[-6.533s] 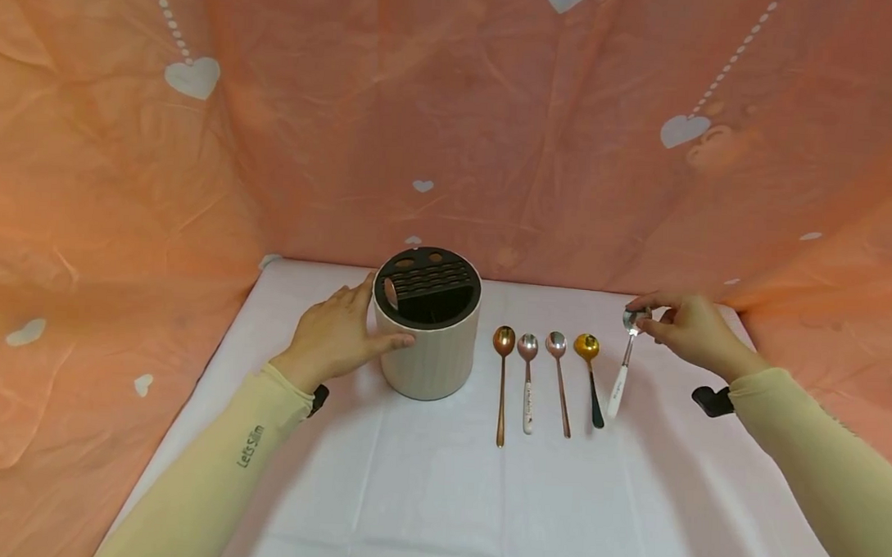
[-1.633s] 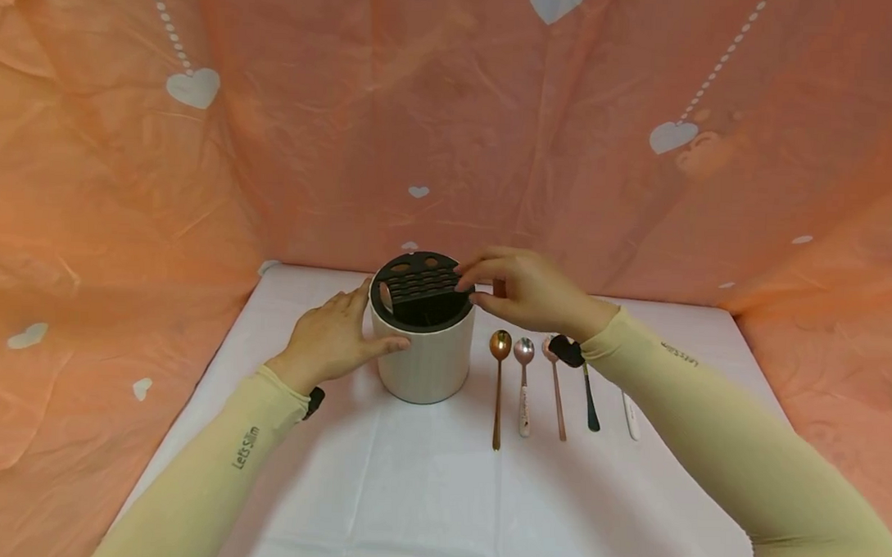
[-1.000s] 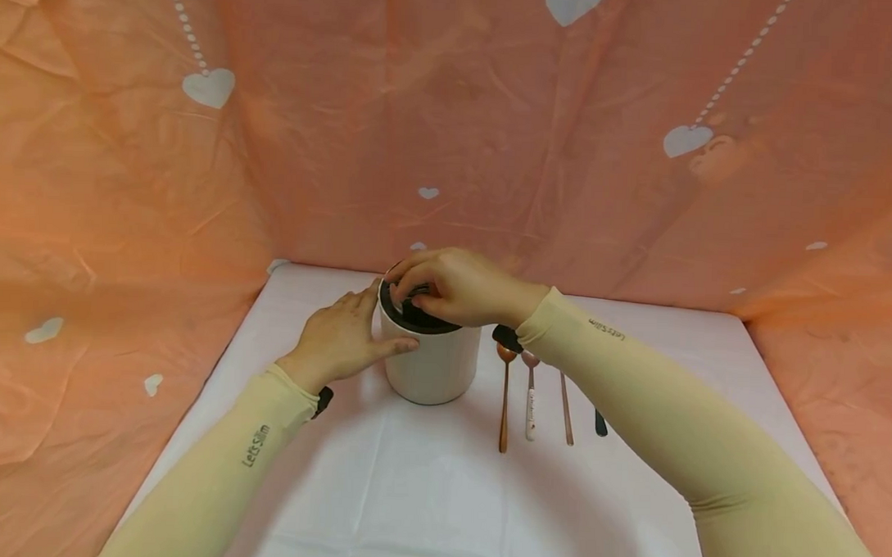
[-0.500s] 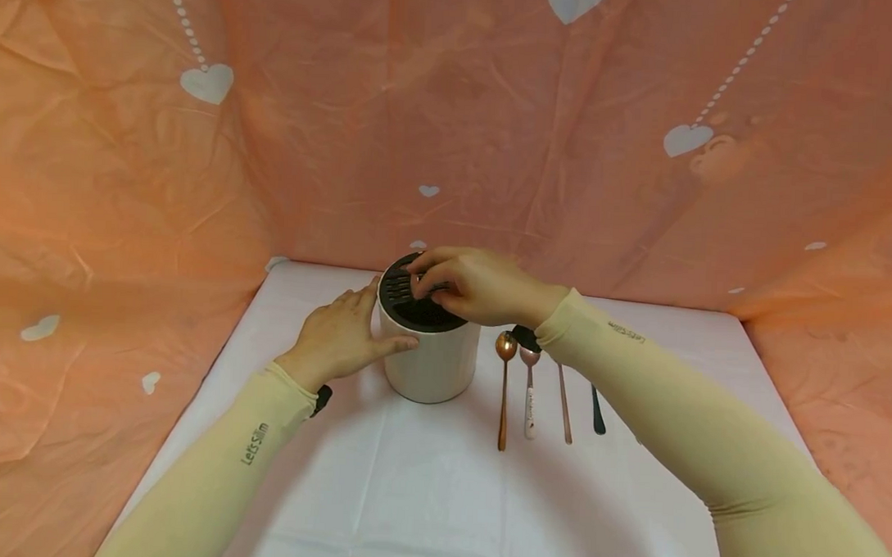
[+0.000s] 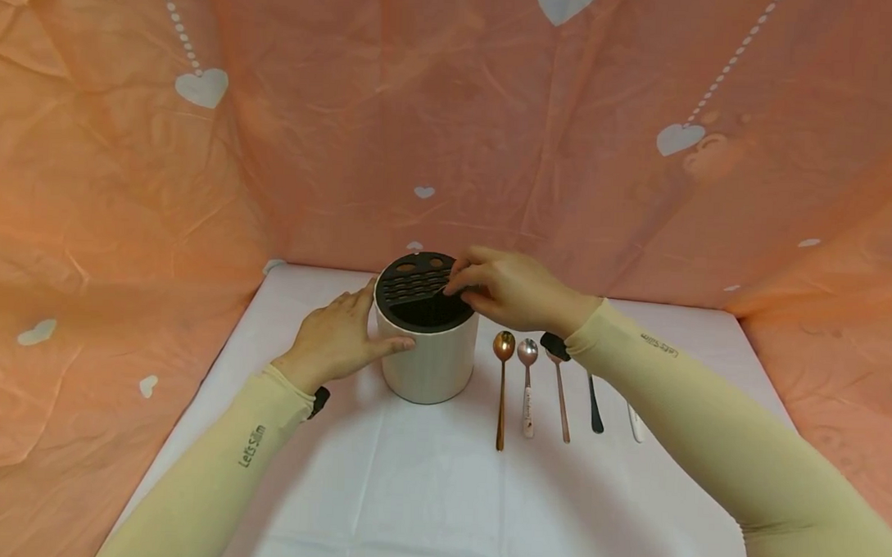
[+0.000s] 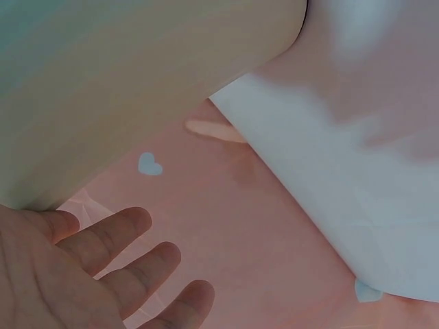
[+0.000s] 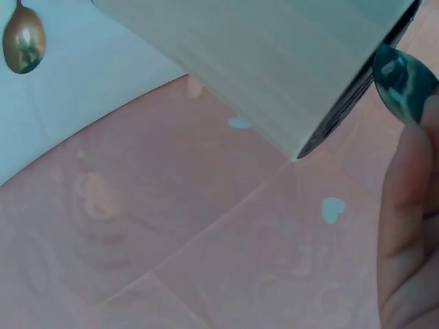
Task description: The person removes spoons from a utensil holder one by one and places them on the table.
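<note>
A cream cylindrical utensil holder (image 5: pixel 428 366) with a black slotted lid (image 5: pixel 409 287) stands on the white-covered table. Against its left side rests my left hand (image 5: pixel 336 338), fingers spread and thumb across the front; the left wrist view shows these fingers extended beside the wall. My right hand (image 5: pixel 523 289) is over the right part of the lid, pinching a spoon (image 7: pixel 403 81) by its shiny bowl between thumb and fingers. The bowl shows at the lid's rim in the right wrist view; the rest of that spoon is hidden.
Right of the holder lies a row of spoons: a copper spoon (image 5: pixel 502 387), a white-handled pink spoon (image 5: pixel 528 396), a rose-gold spoon (image 5: pixel 563 405), a black-handled one (image 5: pixel 595 407) and a white-handled one (image 5: pixel 636 424). My right forearm partly covers the row. Orange-pink cloth (image 5: pixel 451 131) encloses the table.
My right hand brought a white-handled spoon into the row's right end, then reached the holder's left side. The spoon standing there has moved right across the opening with it. My left hand stays put.
</note>
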{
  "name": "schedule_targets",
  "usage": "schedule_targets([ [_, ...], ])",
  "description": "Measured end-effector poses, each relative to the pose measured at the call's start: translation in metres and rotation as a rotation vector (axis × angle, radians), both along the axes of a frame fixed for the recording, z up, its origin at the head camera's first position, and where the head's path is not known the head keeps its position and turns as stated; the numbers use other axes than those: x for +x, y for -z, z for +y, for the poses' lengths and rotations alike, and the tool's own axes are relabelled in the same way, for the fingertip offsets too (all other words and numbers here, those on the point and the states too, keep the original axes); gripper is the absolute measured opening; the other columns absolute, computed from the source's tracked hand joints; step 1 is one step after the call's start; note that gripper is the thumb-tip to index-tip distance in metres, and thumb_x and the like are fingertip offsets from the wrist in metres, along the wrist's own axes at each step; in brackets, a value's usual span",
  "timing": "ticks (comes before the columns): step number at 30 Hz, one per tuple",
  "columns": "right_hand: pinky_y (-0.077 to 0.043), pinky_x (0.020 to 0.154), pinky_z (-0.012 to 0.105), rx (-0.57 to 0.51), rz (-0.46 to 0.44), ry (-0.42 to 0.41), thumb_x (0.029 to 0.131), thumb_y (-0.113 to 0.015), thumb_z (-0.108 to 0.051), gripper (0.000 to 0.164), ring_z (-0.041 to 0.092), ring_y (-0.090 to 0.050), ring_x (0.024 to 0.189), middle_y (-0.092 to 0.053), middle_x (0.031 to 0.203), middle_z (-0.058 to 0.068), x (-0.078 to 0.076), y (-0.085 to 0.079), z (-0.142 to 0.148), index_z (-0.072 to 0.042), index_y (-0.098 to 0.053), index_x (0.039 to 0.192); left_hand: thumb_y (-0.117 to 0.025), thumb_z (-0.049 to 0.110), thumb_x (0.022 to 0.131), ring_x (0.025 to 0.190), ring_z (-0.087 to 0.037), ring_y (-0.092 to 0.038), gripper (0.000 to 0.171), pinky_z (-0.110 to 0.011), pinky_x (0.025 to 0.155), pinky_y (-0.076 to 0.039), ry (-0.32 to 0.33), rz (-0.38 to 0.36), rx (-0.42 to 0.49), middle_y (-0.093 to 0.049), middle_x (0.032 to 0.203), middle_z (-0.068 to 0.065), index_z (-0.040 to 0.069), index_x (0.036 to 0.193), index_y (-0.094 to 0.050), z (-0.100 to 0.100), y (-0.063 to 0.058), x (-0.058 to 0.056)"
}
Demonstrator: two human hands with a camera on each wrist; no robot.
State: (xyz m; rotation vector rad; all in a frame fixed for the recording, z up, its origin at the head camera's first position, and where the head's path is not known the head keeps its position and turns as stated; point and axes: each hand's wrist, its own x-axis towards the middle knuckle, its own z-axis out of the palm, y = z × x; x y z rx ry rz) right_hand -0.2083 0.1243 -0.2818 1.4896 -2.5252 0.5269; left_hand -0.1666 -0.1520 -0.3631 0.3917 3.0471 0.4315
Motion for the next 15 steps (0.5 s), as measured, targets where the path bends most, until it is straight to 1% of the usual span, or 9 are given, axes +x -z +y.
schedule_targets([
  [4,-0.048,0.063,0.027,-0.012,0.007,0.002,0.089,-0.067,-0.004,0.025,0.005,-0.054,0.068,-0.062,0.111,-0.001,0.000,0.005,0.004,-0.014,-0.078,0.109,-0.035,0.097,0.071,0.139,-0.043,-0.037,0.129,-0.060,0.103,-0.038,-0.001,0.003,0.000,-0.034,0.156,-0.020,0.007,0.160,-0.013,-0.001,0.000,0.000],
  [7,-0.048,0.063,0.027,-0.018,-0.002,0.014,0.090,-0.067,-0.005,0.027,0.005,-0.055,0.068,-0.062,0.113,-0.001,0.000,0.009,0.005,-0.015,-0.077,0.113,-0.035,0.097,0.071,0.139,-0.043,-0.037,0.129,-0.059,0.103,-0.038,0.001,0.004,0.000,-0.034,0.156,-0.019,0.007,0.161,-0.012,-0.001,0.001,0.000],
  [9,-0.049,0.066,0.028,-0.018,-0.008,0.020,0.091,-0.068,-0.006,0.029,0.008,-0.059,0.076,-0.063,0.116,0.000,0.000,0.010,0.004,-0.015,-0.076,0.116,-0.035,0.096,0.072,0.139,-0.043,-0.037,0.128,-0.059,0.103,-0.038,0.002,0.007,0.004,-0.034,0.156,-0.019,0.007,0.161,-0.011,-0.001,0.001,0.000],
  [11,-0.050,0.071,0.031,-0.014,-0.012,0.021,0.091,-0.067,-0.007,0.030,0.012,-0.063,0.087,-0.063,0.119,0.001,-0.001,0.011,0.004,-0.015,-0.074,0.119,-0.036,0.096,0.072,0.139,-0.042,-0.037,0.127,-0.059,0.104,-0.038,0.001,0.009,0.006,-0.034,0.157,-0.018,0.008,0.161,-0.011,-0.001,0.002,-0.001],
  [14,-0.051,0.078,0.035,-0.004,0.001,0.019,0.092,-0.067,-0.007,0.032,0.017,-0.063,0.103,-0.065,0.122,0.001,-0.002,0.013,0.003,-0.015,-0.073,0.122,-0.036,0.096,0.072,0.139,-0.042,-0.037,0.128,-0.059,0.104,-0.038,0.000,0.010,0.009,-0.034,0.156,-0.018,0.008,0.161,-0.012,-0.001,0.003,-0.001],
  [15,-0.051,0.080,0.036,-0.004,0.008,0.017,0.092,-0.067,-0.007,0.033,0.017,-0.063,0.105,-0.065,0.123,0.001,-0.002,0.013,0.002,-0.015,-0.073,0.123,-0.036,0.096,0.072,0.139,-0.042,-0.037,0.128,-0.059,0.104,-0.037,0.000,0.010,0.008,-0.034,0.156,-0.019,0.007,0.161,-0.012,-0.001,0.002,0.000],
])
